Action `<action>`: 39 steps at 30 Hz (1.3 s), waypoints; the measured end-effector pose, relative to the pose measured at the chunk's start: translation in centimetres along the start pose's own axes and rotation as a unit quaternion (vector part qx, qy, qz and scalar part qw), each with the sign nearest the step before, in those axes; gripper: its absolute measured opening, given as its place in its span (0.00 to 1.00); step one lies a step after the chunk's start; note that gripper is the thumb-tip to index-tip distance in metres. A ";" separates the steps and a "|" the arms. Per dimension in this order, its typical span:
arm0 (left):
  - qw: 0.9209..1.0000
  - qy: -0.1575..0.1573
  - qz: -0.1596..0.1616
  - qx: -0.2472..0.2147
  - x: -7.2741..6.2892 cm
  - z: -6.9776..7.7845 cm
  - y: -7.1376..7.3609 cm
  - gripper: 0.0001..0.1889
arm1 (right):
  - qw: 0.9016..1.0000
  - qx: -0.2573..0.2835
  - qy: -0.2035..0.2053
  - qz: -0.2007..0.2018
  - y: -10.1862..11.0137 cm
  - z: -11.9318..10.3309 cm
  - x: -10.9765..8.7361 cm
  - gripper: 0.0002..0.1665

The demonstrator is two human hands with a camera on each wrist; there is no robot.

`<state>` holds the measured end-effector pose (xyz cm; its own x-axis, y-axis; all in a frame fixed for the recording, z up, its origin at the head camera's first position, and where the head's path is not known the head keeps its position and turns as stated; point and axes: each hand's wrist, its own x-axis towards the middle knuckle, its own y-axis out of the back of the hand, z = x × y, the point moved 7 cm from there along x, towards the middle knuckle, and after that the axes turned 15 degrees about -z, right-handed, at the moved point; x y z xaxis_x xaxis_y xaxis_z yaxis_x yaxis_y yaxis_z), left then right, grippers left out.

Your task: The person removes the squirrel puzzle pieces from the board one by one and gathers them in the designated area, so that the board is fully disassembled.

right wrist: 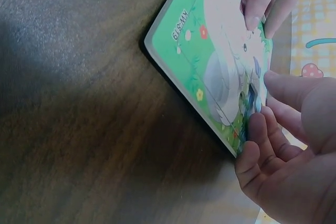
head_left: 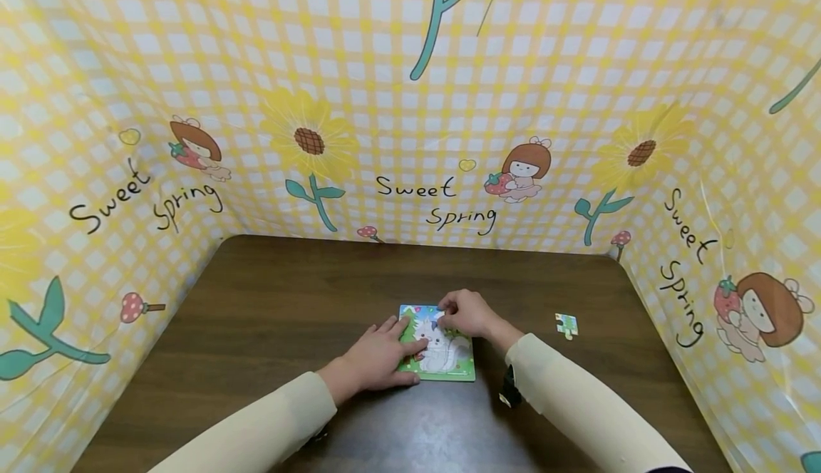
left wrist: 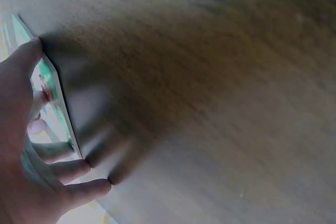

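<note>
A flat jigsaw puzzle [head_left: 458, 372] with a white fluffy animal on a green background lies on the brown table. My left hand [head_left: 377, 357] rests across its left side, fingers spread and mostly straight, thumb at the near edge. In the left wrist view, the fingers [left wrist: 79, 171] reach past the board's edge onto the table. Over the upper right part of the puzzle, my right hand [head_left: 471, 313] pinches a small puzzle piece, largely hidden by the fingertips. The right wrist view shows the thumb [right wrist: 289, 87] and curled fingers close to a dark gap in the picture.
A loose group of joined puzzle pieces [head_left: 567, 325] lies on the table [head_left: 308, 273] to the right of the board. Yellow checked cloth [head_left: 410, 145] with printed flowers and figures walls the table at the back and both sides.
</note>
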<state>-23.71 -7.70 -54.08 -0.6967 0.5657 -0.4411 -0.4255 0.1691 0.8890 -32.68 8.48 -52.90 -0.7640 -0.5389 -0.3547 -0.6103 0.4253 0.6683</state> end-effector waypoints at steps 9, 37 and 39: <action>1.000 0.008 -0.015 0.008 0.1 0.1 -0.1 0.37 | 1.000 -0.023 -0.008 0.016 -0.2 0.1 0.2 0.11; 0.999 0.003 -0.020 0.025 0.1 0.3 0.2 0.37 | 0.999 0.020 0.013 0.028 1.0 -0.2 0.0 0.05; 0.999 0.003 -0.020 0.025 0.2 0.2 0.1 0.37 | 0.999 0.023 0.017 0.028 1.4 -0.2 -0.1 0.05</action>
<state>-23.72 -7.42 -54.08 -0.6834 0.5524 -0.4773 -0.4236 0.2324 0.8755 -33.38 8.98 -51.75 -0.7902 -0.5371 -0.2952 -0.5764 0.4876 0.6557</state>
